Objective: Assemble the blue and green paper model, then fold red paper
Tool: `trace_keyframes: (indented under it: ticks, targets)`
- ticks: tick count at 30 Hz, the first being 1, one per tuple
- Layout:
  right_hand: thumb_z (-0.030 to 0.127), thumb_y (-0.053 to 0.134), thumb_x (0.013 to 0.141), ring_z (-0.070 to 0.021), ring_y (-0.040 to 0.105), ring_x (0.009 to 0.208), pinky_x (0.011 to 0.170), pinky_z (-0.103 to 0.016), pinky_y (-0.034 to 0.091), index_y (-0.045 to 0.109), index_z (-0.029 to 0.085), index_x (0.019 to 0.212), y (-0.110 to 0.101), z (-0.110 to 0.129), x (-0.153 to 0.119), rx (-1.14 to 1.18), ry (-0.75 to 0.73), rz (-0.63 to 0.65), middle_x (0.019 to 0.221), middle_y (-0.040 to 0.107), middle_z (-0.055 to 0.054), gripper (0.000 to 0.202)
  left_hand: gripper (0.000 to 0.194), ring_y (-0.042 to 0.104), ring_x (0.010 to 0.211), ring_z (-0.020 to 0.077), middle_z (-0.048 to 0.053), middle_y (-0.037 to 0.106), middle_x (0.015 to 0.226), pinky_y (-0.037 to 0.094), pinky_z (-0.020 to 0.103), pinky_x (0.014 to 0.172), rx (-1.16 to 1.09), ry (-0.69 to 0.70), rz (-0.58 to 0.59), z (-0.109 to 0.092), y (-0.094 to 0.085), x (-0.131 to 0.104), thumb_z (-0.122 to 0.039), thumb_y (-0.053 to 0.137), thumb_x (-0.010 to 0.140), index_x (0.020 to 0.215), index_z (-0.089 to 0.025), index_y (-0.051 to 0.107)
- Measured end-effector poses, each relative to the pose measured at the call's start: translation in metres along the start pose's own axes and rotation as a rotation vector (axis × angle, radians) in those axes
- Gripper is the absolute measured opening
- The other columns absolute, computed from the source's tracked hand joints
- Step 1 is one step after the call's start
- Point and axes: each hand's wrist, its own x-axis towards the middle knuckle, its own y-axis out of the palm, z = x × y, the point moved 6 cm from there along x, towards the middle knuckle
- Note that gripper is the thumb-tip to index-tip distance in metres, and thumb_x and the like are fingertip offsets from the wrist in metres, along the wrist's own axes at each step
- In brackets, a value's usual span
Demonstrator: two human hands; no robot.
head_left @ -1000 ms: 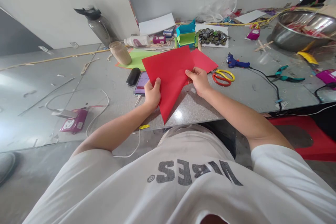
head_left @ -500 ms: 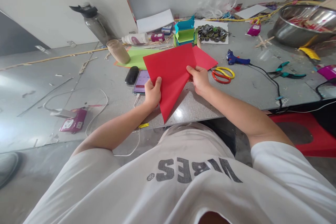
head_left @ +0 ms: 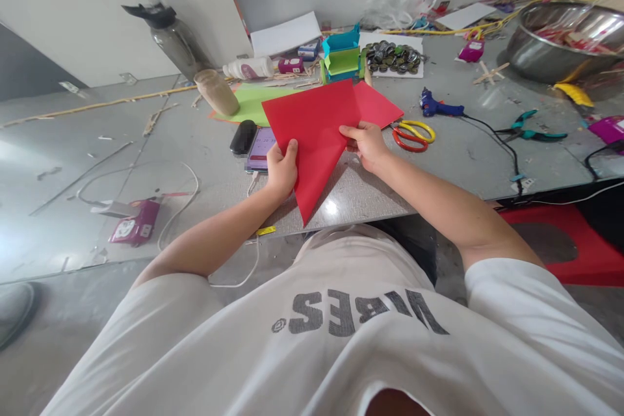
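A red paper sheet [head_left: 312,117] is held above the table's front edge, one corner pointing down toward my shirt. My left hand [head_left: 283,168] grips its left edge, thumb on top. At the right edge, my right hand [head_left: 364,143] pinches the sheet between thumb and fingers. Another red piece [head_left: 377,104] lies behind it to the right, beside scissors [head_left: 413,136] with red and yellow handles. Left of the sheet, a phone [head_left: 258,151] with a lit screen is partly covered. Green paper [head_left: 258,103] lies beyond.
A blue glue gun [head_left: 441,107], teal-handled pliers [head_left: 531,129] and a metal bowl [head_left: 560,45] are on the right. Bottle caps [head_left: 392,57] sit at the back. A jar [head_left: 217,92] and a grey bottle [head_left: 175,39] stand on the left.
My right hand has shifted slightly left along the edge of the red sheet. Both hands still hold it, and the whole view has moved a little.
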Motion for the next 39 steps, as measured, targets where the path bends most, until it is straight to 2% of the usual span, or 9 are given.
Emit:
trace_keyframes:
  ticks: [5, 12, 16, 20, 25, 29, 32, 35, 39]
  targets:
    - [0.033, 0.099, 0.069, -0.0215, 0.078, 0.085, 0.072, -0.033, 0.06, 0.073, 0.025, 0.085, 0.005, 0.001, -0.005, 0.006, 0.038, 0.015, 0.094, 0.086, -0.003, 0.031, 0.067, 0.085, 0.099, 0.0322, 0.011, 0.087, 0.103, 0.072, 0.04, 0.08, 0.001, -0.007, -0.002, 0.002, -0.001, 0.001, -0.091, 0.087, 0.089, 0.101, -0.026, 0.074]
    - [0.02, 0.097, 0.075, -0.0201, 0.072, 0.084, 0.083, -0.037, 0.064, 0.075, 0.025, 0.087, 0.005, 0.002, -0.001, 0.011, -0.071, -0.018, 0.087, 0.079, 0.0, 0.025, 0.059, 0.079, 0.078, 0.0247, 0.005, 0.081, 0.087, 0.065, 0.035, 0.066, -0.015, -0.062, 0.011, 0.007, -0.007, 0.009, -0.08, 0.095, 0.085, 0.094, -0.027, 0.072]
    - [0.028, 0.1, 0.075, -0.0217, 0.077, 0.088, 0.088, -0.04, 0.068, 0.076, 0.025, 0.092, 0.006, 0.002, -0.003, 0.029, -0.092, 0.006, 0.092, 0.084, 0.0, 0.03, 0.064, 0.088, 0.096, 0.0335, 0.008, 0.085, 0.092, 0.075, 0.042, 0.079, -0.064, -0.105, 0.048, 0.005, -0.003, 0.007, -0.084, 0.097, 0.081, 0.098, -0.027, 0.074]
    - [0.036, 0.105, 0.068, -0.0266, 0.084, 0.098, 0.094, -0.045, 0.072, 0.075, 0.026, 0.101, 0.012, -0.001, -0.01, 0.086, -0.076, 0.049, 0.103, 0.089, -0.003, 0.045, 0.069, 0.089, 0.118, 0.0403, 0.014, 0.089, 0.104, 0.078, 0.049, 0.096, -0.099, -0.126, 0.071, 0.003, 0.003, 0.002, -0.086, 0.1, 0.078, 0.102, -0.026, 0.076]
    - [0.037, 0.107, 0.064, -0.0318, 0.088, 0.118, 0.105, -0.049, 0.075, 0.075, 0.025, 0.103, 0.019, -0.006, -0.018, 0.12, -0.039, 0.042, 0.121, 0.093, -0.009, 0.052, 0.072, 0.09, 0.118, 0.0387, 0.016, 0.091, 0.117, 0.079, 0.047, 0.097, -0.091, -0.098, 0.067, 0.004, 0.006, -0.003, -0.088, 0.098, 0.081, 0.107, -0.025, 0.075]
    - [0.037, 0.105, 0.07, -0.0311, 0.087, 0.113, 0.1, -0.047, 0.076, 0.077, 0.024, 0.098, 0.017, -0.007, -0.019, 0.073, -0.021, -0.011, 0.114, 0.093, -0.009, 0.042, 0.072, 0.09, 0.12, 0.0397, 0.017, 0.091, 0.121, 0.079, 0.048, 0.098, -0.095, -0.086, 0.055, 0.006, 0.005, -0.002, -0.088, 0.097, 0.084, 0.109, -0.024, 0.076]
    - [0.031, 0.102, 0.072, -0.0271, 0.086, 0.108, 0.092, -0.04, 0.074, 0.077, 0.023, 0.098, 0.017, -0.004, -0.02, 0.081, -0.027, 0.0, 0.111, 0.092, -0.006, 0.037, 0.076, 0.089, 0.123, 0.0426, 0.017, 0.092, 0.122, 0.08, 0.05, 0.099, -0.115, -0.09, 0.05, 0.006, 0.003, 0.0, -0.091, 0.1, 0.077, 0.107, -0.025, 0.077]
    - [0.025, 0.099, 0.074, -0.021, 0.082, 0.091, 0.075, -0.03, 0.065, 0.077, 0.023, 0.096, 0.022, -0.002, -0.025, 0.056, 0.037, 0.062, 0.101, 0.09, -0.003, 0.031, 0.08, 0.089, 0.121, 0.0438, 0.017, 0.092, 0.12, 0.08, 0.051, 0.096, -0.125, -0.088, 0.024, 0.006, -0.001, 0.004, -0.094, 0.102, 0.071, 0.106, -0.026, 0.079]
    - [0.022, 0.093, 0.089, -0.0149, 0.071, 0.068, 0.062, -0.026, 0.053, 0.074, 0.022, 0.084, 0.027, 0.004, -0.034, -0.047, 0.124, 0.087, 0.082, 0.082, -0.002, 0.019, 0.076, 0.09, 0.121, 0.042, 0.015, 0.092, 0.119, 0.08, 0.051, 0.098, -0.129, -0.063, 0.006, 0.007, -0.005, 0.007, -0.091, 0.102, 0.075, 0.107, -0.027, 0.079]
